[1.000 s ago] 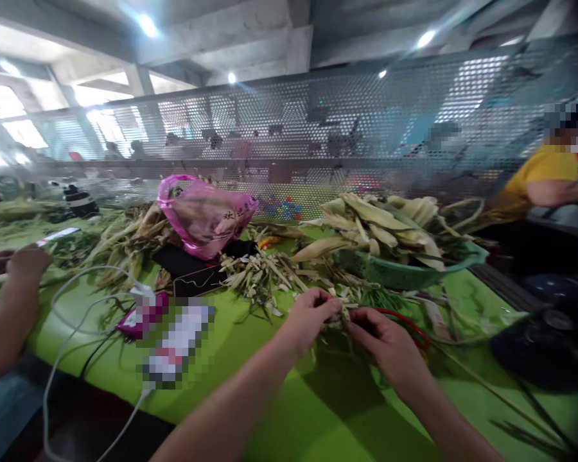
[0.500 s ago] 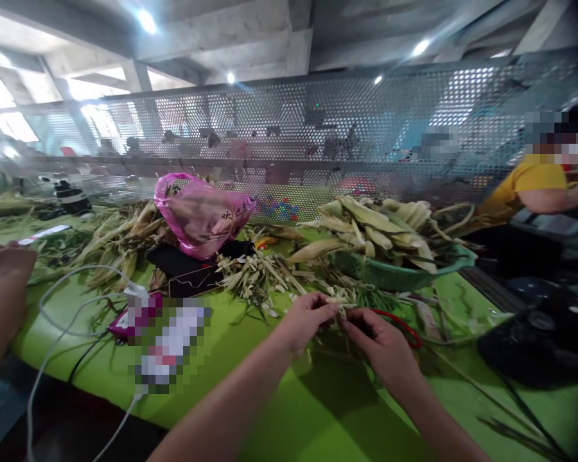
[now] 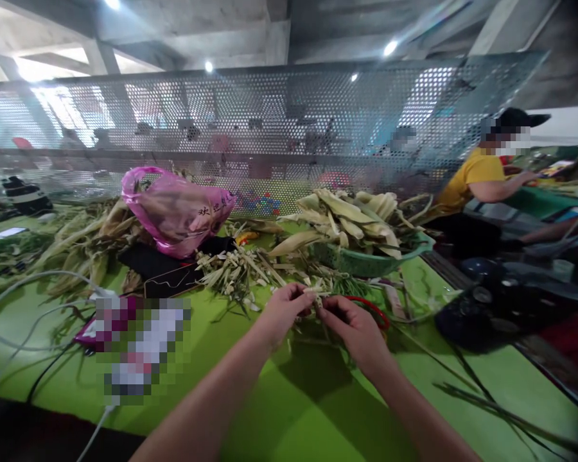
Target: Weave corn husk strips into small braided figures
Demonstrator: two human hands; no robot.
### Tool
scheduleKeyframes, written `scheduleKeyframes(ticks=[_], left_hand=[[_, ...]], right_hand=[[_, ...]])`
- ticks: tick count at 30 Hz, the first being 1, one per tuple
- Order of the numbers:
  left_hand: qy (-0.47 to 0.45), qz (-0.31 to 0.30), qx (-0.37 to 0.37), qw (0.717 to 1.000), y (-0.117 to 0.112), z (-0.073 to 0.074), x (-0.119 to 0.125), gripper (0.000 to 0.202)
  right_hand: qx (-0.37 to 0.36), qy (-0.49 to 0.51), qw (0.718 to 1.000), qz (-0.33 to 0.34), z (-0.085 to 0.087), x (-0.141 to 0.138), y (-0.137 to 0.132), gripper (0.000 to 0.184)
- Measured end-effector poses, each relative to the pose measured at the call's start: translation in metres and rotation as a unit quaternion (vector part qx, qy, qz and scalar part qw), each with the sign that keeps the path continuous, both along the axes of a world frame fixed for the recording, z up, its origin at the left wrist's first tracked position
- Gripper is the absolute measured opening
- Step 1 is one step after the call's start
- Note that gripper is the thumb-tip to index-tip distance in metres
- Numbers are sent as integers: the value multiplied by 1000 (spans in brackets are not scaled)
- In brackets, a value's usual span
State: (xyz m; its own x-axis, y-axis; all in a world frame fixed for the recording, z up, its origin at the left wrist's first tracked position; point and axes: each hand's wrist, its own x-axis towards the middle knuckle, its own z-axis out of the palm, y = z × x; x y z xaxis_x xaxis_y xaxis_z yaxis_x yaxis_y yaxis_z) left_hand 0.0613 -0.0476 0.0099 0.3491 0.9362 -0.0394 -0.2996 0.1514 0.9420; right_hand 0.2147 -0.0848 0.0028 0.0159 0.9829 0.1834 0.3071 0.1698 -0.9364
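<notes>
Above the green table, my left hand and my right hand meet with fingertips pinched on pale corn husk strips. The strips cross between the two thumbs, and loose ends hang beneath the hands. How they are joined is too small to make out. Just behind my right hand runs a curved red band. A heap of cut husk pieces lies beyond my left hand.
A green basket holds dried corn husks. Left of it stand a pink plastic bag and a purple power bank with white cables. A dark machine is at the right, near a person in yellow.
The view has turned right, so things on the table appear farther left. Another person's arm at the left edge has left the view. Both hands keep hold of the husk strips.
</notes>
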Motion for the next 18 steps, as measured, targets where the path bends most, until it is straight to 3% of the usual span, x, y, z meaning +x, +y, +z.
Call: scheduleKeyframes(ticks=[7, 13, 18], left_hand=[[40, 8, 17, 999, 3, -8, 4, 27], [-36, -28, -98, 994, 8, -7, 2, 35], [-33, -24, -45, 998, 4, -2, 1, 30]], right_hand=[[1, -46, 998, -40, 1, 0, 2, 35], [-2, -97, 993, -70, 9, -1, 5, 26], [14, -91, 993, -72, 8, -5, 1, 32]])
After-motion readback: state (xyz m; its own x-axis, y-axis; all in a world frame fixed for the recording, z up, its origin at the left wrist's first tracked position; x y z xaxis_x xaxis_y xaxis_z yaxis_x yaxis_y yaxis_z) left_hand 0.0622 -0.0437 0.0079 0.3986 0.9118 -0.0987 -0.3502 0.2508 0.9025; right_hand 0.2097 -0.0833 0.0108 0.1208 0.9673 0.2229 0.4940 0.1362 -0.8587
